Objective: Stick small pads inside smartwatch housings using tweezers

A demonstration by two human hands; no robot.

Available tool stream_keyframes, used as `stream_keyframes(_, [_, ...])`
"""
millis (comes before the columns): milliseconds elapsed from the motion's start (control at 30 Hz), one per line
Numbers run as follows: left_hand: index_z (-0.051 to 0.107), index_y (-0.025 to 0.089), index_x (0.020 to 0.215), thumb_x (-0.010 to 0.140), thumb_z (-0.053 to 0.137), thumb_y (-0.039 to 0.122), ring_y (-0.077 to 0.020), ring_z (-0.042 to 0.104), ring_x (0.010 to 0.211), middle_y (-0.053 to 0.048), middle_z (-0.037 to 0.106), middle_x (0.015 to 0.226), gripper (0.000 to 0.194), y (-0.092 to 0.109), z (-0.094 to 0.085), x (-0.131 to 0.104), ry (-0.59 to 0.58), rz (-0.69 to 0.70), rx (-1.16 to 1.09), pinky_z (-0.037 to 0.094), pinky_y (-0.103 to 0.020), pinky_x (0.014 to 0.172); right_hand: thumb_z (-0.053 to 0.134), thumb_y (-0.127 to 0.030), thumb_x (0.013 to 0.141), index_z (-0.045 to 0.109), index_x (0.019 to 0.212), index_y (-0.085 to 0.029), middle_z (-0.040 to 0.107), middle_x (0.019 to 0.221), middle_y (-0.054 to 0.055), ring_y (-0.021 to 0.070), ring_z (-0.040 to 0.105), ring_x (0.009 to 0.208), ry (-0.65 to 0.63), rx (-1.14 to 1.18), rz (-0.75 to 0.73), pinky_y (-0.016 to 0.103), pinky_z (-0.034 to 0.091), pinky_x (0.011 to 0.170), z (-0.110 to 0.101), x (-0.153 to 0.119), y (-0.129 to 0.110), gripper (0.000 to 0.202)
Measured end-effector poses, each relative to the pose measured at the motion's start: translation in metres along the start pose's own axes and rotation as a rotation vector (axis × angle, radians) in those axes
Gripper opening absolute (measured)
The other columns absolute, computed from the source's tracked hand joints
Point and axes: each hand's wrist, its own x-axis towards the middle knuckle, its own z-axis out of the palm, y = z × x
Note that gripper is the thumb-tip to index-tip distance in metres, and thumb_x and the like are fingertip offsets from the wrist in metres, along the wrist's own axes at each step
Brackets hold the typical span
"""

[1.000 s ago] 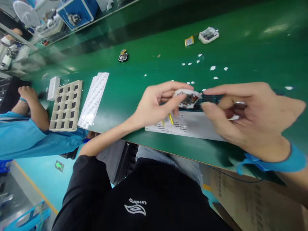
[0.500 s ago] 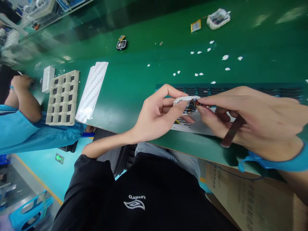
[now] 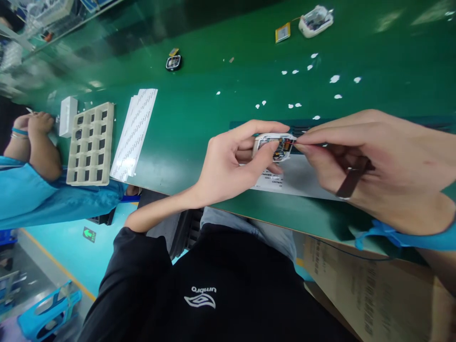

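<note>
A second ago the right hand (image 3: 377,156) had its thumb and forefinger parted just off the white device casing (image 3: 286,148); now those tips are drawn together at the casing's right edge, and a dark flat strip (image 3: 351,183) shows below the palm. The yellow strips that dangled under the casing have gone from sight.

The left hand (image 3: 231,161) grips the casing, thumb across its open face, so I can see only part of the wiring and parts inside. Whatever the right fingertips pinch is too small to make out. The right hand's curled fingers hold the strip, whose other end they cover; the blue wristband (image 3: 420,240) runs off the frame edge.

The casing is held above a white printed sheet (image 3: 302,176), largely covered by the hands, which also block much of a dark slotted tray (image 3: 302,124) behind them.

Farther across the green table (image 3: 199,128) lie white stickers (image 3: 335,79), another white casing (image 3: 316,21) wired to a battery (image 3: 282,33), and a small black device (image 3: 173,62). To the left are label sheets (image 3: 135,133), a beige compartment tray (image 3: 109,145) and a co-worker's hands (image 3: 41,122), close together.
</note>
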Motion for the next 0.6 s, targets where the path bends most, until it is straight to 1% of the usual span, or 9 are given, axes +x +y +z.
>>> stream_keyframes(67, [0.081, 0.021, 0.099, 0.084, 0.085, 0.013, -0.0182, 0.081, 0.068, 0.002, 0.078, 0.081, 0.018, 0.001, -0.001, 0.001, -0.038, -0.02, 0.011, 0.066, -0.03, 0.074, 0.072, -0.031, 0.104, 0.079, 0.111, -0.023, 0.081, 0.092, 0.005, 0.0172, 0.079, 0.087, -0.036, 0.01, 0.051, 0.027, 0.061, 0.074, 0.001, -0.002, 0.001, 0.012])
stream_keyframes(133, [0.08, 0.021, 0.094, 0.087, 0.082, 0.012, -0.0151, 0.077, 0.062, 0.002, 0.077, 0.078, 0.012, 0.001, -0.003, 0.004, -0.097, -0.024, 0.028, 0.064, -0.028, 0.069, 0.068, -0.033, 0.107, 0.079, 0.114, -0.023, 0.082, 0.095, 0.006, 0.0183, 0.081, 0.092, -0.036, -0.002, 0.062, 0.028, 0.062, 0.076, 0.001, -0.003, 0.001, 0.016])
stream_keyframes(200, [0.078, 0.021, 0.093, 0.091, 0.078, 0.014, -0.0133, 0.076, 0.059, 0.003, 0.076, 0.075, 0.008, 0.0, -0.004, 0.006, -0.149, -0.022, 0.038, 0.063, -0.025, 0.066, 0.068, -0.028, 0.106, 0.079, 0.116, -0.026, 0.083, 0.099, 0.003, 0.0157, 0.081, 0.092, 0.018, -0.051, -0.006, 0.025, 0.06, 0.073, 0.001, -0.003, 0.001, 0.014])
stream_keyframes(267, [0.077, 0.022, 0.094, 0.093, 0.075, 0.018, -0.0129, 0.076, 0.059, 0.004, 0.077, 0.076, 0.005, -0.002, -0.006, 0.008, -0.178, -0.023, 0.024, 0.064, -0.025, 0.066, 0.072, -0.021, 0.103, 0.078, 0.116, -0.028, 0.084, 0.1, -0.001, 0.0122, 0.081, 0.087, 0.081, -0.098, -0.098, 0.021, 0.057, 0.068, 0.0, -0.001, 0.001, 0.016])
stream_keyframes(367, [0.077, 0.023, 0.093, 0.09, 0.08, 0.023, -0.0135, 0.075, 0.059, 0.003, 0.079, 0.081, 0.004, -0.005, -0.008, 0.008, -0.191, -0.026, -0.011, 0.065, -0.027, 0.065, 0.074, -0.017, 0.101, 0.077, 0.118, -0.028, 0.084, 0.101, -0.003, 0.0112, 0.081, 0.085, 0.083, -0.097, -0.164, 0.019, 0.057, 0.067, -0.002, 0.004, -0.001, 0.021])
stream_keyframes(467, [0.079, 0.023, 0.094, 0.087, 0.085, 0.025, -0.0139, 0.075, 0.059, 0.002, 0.078, 0.081, 0.01, -0.005, -0.01, 0.007, -0.179, -0.042, 0.0, 0.063, -0.027, 0.064, 0.073, -0.017, 0.101, 0.077, 0.118, -0.029, 0.084, 0.1, -0.005, 0.0107, 0.081, 0.084, 0.038, -0.097, -0.161, 0.018, 0.055, 0.063, -0.004, 0.005, -0.003, 0.021])
stream_keyframes(533, [0.079, 0.023, 0.094, 0.086, 0.087, 0.024, -0.0137, 0.075, 0.059, 0.002, 0.078, 0.08, 0.011, -0.004, -0.011, 0.006, -0.176, -0.057, 0.007, 0.062, -0.027, 0.064, 0.072, -0.018, 0.101, 0.077, 0.117, -0.03, 0.083, 0.093, -0.007, 0.008, 0.079, 0.079, 0.022, -0.116, -0.148, 0.018, 0.052, 0.06, -0.004, 0.004, -0.004, 0.021])
stream_keyframes(567, [0.079, 0.023, 0.094, 0.086, 0.087, 0.024, -0.0136, 0.075, 0.059, 0.002, 0.078, 0.079, 0.011, -0.004, -0.011, 0.006, -0.177, -0.061, 0.005, 0.062, -0.027, 0.065, 0.07, -0.019, 0.101, 0.078, 0.116, -0.03, 0.082, 0.088, -0.007, 0.0071, 0.077, 0.076, 0.006, -0.129, -0.116, 0.019, 0.05, 0.059, -0.004, 0.003, -0.004, 0.019])
stream_keyframes(600, [0.079, 0.022, 0.094, 0.087, 0.087, 0.023, -0.0134, 0.075, 0.058, 0.002, 0.078, 0.079, 0.01, -0.004, -0.011, 0.006, -0.178, -0.06, 0.002, 0.062, -0.026, 0.065, 0.069, -0.022, 0.103, 0.08, 0.114, -0.03, 0.08, 0.083, -0.006, 0.0069, 0.076, 0.073, -0.015, -0.133, -0.044, 0.02, 0.048, 0.058, -0.003, 0.002, -0.003, 0.018])
